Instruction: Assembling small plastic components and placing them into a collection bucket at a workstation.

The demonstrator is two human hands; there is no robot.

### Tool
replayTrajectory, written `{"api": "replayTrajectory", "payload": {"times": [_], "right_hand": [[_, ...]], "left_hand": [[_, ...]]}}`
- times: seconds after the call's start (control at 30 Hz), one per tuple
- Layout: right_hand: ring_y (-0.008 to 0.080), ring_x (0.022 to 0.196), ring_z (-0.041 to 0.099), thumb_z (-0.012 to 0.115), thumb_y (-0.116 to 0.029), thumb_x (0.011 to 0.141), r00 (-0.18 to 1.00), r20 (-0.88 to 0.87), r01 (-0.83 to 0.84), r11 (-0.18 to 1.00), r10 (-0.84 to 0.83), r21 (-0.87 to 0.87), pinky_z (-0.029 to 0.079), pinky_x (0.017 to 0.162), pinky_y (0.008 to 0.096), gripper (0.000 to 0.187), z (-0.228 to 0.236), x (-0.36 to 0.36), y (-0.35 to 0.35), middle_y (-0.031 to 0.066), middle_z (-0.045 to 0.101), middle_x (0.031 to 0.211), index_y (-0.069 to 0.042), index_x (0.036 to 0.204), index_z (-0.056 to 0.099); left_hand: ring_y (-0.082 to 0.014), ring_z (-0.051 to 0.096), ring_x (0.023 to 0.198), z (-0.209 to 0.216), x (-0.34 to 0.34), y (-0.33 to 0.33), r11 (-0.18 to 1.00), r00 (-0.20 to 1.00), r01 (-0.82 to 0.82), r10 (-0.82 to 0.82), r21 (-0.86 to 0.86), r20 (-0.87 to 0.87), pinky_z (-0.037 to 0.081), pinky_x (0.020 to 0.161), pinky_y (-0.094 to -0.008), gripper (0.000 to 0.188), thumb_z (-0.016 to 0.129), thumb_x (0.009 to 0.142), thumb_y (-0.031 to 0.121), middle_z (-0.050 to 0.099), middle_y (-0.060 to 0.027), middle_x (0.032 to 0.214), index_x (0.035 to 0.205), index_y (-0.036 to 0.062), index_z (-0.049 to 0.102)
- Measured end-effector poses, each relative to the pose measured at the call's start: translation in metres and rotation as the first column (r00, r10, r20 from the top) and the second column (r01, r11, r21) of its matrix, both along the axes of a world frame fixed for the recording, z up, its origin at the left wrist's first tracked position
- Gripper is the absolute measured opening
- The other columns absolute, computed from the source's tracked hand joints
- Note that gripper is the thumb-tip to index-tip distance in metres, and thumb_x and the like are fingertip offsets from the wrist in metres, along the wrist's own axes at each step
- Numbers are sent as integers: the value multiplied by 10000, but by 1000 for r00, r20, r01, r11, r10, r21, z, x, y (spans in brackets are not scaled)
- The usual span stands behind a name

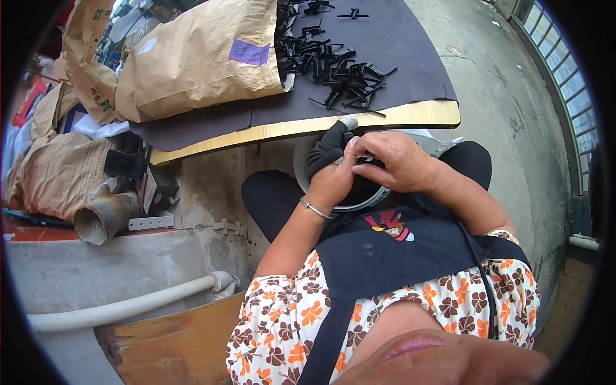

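Note:
My left hand has a dark glove over some of its fingers, with a grey covering on one fingertip. Thumb and fingers of my right hand are pinched against it, over my lap. Between the two hands a bit of something small shows, too hidden to name. Below them stands a pale round bucket, between my knees and partly covered by my hands. Just past my hands, many small black plastic parts with thin arms lie heaped on the dark-covered table.
A big brown paper sack lies on the table, its mouth toward the black parts. The table's pale wooden edge runs close before my hands. To the left are another paper sack, a rusty pipe piece and a white pipe.

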State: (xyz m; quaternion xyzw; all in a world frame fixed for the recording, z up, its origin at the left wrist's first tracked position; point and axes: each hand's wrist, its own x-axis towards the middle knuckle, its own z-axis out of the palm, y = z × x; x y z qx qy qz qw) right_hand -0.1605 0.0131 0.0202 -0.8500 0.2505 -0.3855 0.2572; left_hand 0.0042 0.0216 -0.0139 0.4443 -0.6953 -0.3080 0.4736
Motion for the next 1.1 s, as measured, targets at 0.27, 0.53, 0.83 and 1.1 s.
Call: {"api": "replayTrajectory", "payload": {"times": [0.27, 0.53, 0.83, 1.1], "right_hand": [[41, 598, 346, 627, -159, 859, 956, 176, 106, 838, -234, 535, 324, 508, 230, 229, -18, 0, 2, -55, 401, 633, -38, 736, 477], [266, 609, 490, 473, -257, 945, 991, 93, 54, 908, -101, 415, 417, 593, 355, 283, -5, -16, 4, 128, 508, 666, 3, 834, 491], [318, 634, 529, 465, -260, 942, 996, -85, 16, 892, 25, 451, 439, 625, 382, 312, 3, -10, 4, 178, 557, 677, 11, 823, 563], [241, 605, 511, 483, -233, 934, 981, 127, 49, 817, -148, 575, 442, 624, 348, 295, -41, 10, 4, 163, 556, 663, 18, 808, 572]], "left_hand": [[-58, 477, 499, 19, -1, 20, 879, 873, 374, -226, 295, -432, 378, 491, -187, 311, 546, 896, 121, 591, -2, 692, 1170, -23, 523], [-79, 536, 790, 26, 0, 24, 943, 957, 196, -125, 268, -263, 447, 732, -215, 415, 582, 855, 23, 628, -33, 934, 1254, -39, 485], [-130, 580, 853, 24, 2, 25, 953, 968, 158, -98, 260, -230, 457, 790, -254, 343, 597, 828, 10, 653, -88, 983, 1164, -47, 563], [-281, 597, 943, 19, -2, 22, 989, 952, 36, 10, -143, 306, 437, 872, -352, 329, 579, 799, 28, 625, -162, 1066, 1125, -14, 571]]}}
